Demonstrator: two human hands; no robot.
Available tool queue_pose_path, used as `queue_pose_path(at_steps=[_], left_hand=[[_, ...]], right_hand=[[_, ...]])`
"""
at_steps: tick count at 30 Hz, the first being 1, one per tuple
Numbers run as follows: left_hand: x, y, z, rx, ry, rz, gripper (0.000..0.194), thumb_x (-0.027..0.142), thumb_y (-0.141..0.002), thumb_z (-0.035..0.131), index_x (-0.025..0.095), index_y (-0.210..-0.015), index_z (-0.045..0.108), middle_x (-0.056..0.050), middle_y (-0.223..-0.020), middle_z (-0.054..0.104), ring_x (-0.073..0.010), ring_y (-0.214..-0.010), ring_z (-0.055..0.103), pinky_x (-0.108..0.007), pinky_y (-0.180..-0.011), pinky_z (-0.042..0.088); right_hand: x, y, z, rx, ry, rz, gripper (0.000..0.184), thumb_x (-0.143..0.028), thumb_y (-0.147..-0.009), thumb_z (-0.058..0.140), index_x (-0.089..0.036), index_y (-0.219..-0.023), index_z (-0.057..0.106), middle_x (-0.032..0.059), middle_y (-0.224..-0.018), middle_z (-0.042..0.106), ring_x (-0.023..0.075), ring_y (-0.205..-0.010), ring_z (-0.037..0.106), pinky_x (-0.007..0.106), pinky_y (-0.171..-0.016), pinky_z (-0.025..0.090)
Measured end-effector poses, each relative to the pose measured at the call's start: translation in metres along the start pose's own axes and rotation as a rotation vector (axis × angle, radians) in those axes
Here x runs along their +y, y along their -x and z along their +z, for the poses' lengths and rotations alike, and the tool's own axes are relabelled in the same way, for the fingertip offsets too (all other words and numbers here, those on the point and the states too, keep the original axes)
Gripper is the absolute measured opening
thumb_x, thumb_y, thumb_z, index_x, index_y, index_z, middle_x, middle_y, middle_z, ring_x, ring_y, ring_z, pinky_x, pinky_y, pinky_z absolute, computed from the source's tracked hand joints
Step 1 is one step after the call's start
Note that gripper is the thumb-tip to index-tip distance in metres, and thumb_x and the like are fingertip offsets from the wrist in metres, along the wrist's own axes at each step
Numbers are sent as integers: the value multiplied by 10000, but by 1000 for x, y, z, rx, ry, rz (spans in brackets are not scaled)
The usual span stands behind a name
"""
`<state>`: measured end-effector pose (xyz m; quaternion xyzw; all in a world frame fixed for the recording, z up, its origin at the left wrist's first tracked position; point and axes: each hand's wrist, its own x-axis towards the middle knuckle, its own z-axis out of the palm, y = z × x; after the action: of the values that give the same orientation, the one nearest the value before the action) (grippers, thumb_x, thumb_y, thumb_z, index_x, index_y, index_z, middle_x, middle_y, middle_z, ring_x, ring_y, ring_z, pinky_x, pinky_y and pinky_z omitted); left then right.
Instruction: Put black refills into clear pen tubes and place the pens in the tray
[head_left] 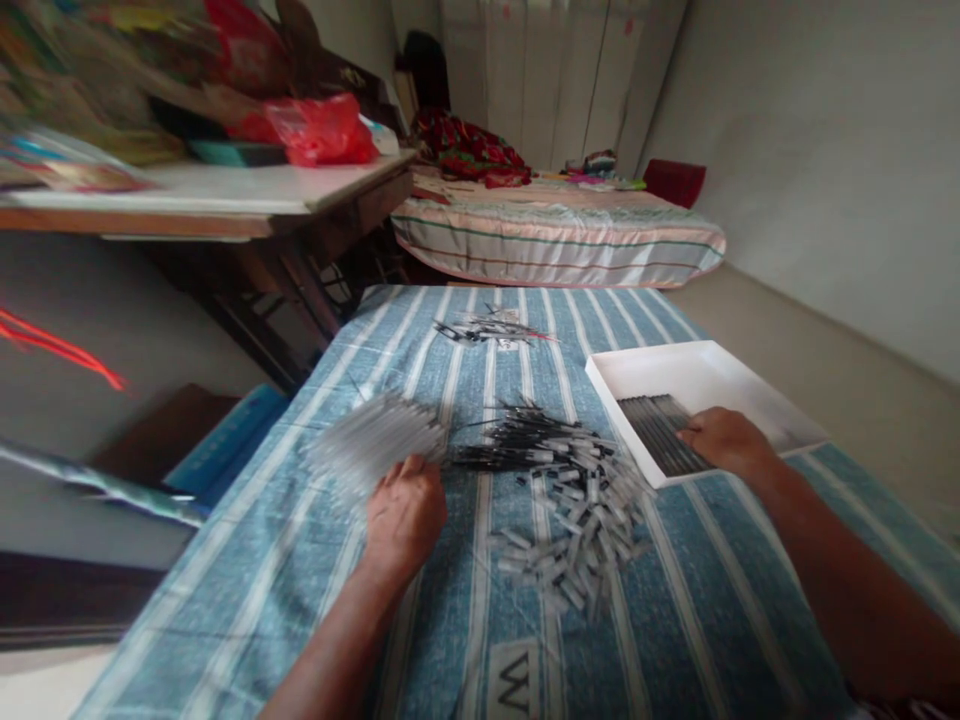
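Note:
My left hand [409, 505], fingers curled, rests at the near right edge of a pile of clear pen barrels [379, 435]; what its fingertips grip is hidden. Inside a white shallow box [750, 385], my right hand [727, 440] pinches a pen at the right side of a row of dark pens [660, 430]. Between my hands lies a heap of black-tipped pen refills [517, 435]. Just nearer to me, small whitish pen caps [585, 540] are spread loosely. Slight blur softens the barrels and caps.
A striped blue cloth [300, 600] covers the table. Farther back lies a small bunch of thin dark pieces [491, 328]. A white-topped desk [225, 195] with a red plastic bag [322, 130] stands left. Beyond is a bed [555, 235].

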<state>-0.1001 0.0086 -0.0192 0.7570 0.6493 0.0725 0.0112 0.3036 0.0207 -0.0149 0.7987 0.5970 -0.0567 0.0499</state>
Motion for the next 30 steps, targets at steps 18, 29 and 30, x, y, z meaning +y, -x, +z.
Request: queue_pose_path(at_steps=[18,29,30], left_hand=[[8,2,-5,-69,911,-15,87,248,-723,551,188,-761,601,16,-580,626,-148,-537,574,-225,-522,422],[10,3,-4,-151,960,75,270,248,-766,509,107,-934,668,-14,-659,607,-119,-533,529,-220,-523,423],[11,3,-5,-162,974,74,269,249,-764,515,107,-933,670,-11,-649,601,-118,-531,525,-218,-519,422]], right_hand=[[-192,70,3,73,103,-692,221,-58,-784,461,-132,-830,664,144,-807,709,213,-751,668,251,-630,428],[-165,74,-17,128,138,-660,243,-109,-852,391,-182,-850,623,85,-817,692,203,-757,656,240,-599,405],[-164,75,-19,137,141,-665,243,-112,-854,390,-182,-853,623,84,-815,688,203,-759,654,239,-597,401]])
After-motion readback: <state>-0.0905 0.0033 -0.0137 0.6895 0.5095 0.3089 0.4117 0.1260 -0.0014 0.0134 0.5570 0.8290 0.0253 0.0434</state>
